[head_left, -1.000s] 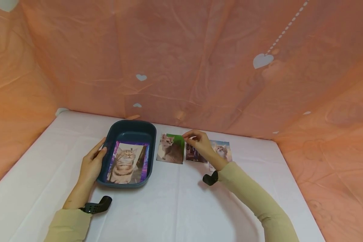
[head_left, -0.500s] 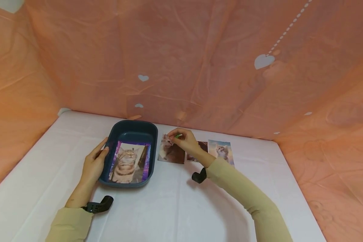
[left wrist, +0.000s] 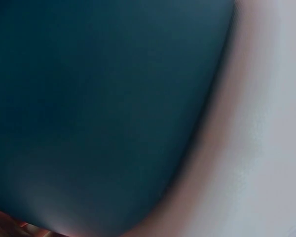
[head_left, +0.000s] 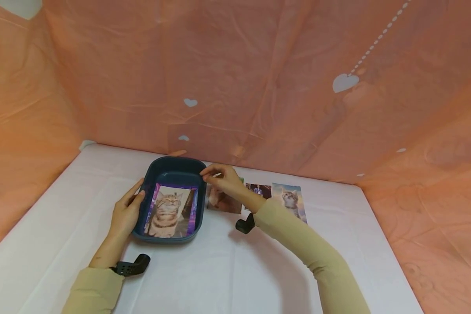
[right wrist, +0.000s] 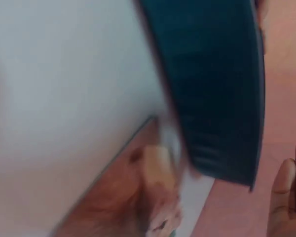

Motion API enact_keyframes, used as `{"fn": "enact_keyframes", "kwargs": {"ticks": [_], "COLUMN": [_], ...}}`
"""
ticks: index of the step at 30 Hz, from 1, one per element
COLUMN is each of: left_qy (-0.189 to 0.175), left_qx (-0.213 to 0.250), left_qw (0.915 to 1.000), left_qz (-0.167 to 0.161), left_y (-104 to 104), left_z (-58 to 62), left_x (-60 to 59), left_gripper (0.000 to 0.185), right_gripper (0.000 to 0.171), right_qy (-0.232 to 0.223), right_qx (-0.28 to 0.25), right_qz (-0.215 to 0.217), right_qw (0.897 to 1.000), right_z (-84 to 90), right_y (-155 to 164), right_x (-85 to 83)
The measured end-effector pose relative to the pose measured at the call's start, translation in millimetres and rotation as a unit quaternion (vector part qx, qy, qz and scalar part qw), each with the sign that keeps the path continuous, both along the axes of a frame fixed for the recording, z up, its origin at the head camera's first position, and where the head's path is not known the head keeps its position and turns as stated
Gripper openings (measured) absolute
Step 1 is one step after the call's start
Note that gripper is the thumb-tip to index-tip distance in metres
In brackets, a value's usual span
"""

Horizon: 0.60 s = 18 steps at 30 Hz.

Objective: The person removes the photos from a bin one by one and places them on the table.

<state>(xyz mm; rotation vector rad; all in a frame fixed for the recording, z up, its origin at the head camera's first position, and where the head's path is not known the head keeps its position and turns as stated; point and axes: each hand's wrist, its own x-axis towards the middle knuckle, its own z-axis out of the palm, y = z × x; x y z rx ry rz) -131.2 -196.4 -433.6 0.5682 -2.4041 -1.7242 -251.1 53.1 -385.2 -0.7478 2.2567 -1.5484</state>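
Both wrist views are blurred; the right hand [head_left: 224, 181] hides most of the cat photo [head_left: 221, 201].

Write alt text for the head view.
The right hand pinches a cat photo at its top edge beside a dark blue tray; the left hand rests on the tray's left side.

My left wrist view is badly blurred. A dark teal tray wall [left wrist: 98, 108] fills the left and centre of the frame, very close to the lens. Its edge curves from upper right down to lower centre. A white table surface [left wrist: 276, 123] takes the right side. I see a reddish-brown sliver at lower left, unidentifiable.
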Motion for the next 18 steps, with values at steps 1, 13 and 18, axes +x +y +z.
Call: {"fn": "enact_keyframes", "kwargs": {"ticks": [1, 13, 18], "left_qy": [0.001, 0.003, 0.006], "left_qx": [0.0, 0.012, 0.013], "left_qw": [1.0, 0.9999, 0.9999], "left_qz": [0.0, 0.0, 0.001], "left_y": [0.1, 1.0, 0.9], "left_z": [-0.3, -0.4, 0.2], "left_x": [-0.2, -0.1, 0.7], "left_gripper": [0.046, 0.047, 0.047], "right_gripper": [0.025, 0.022, 0.023], "right_qy": [0.002, 0.019, -0.013], "right_qx": [0.012, 0.054, 0.099], "right_qz": [0.003, 0.019, -0.001], "right_qw": [1.0, 0.998, 0.995], "right_z": [1.9, 12.7, 10.4], "right_y": [-3.3, -38.7, -51.3], "right_x": [0.2, 0.7, 1.4]}}
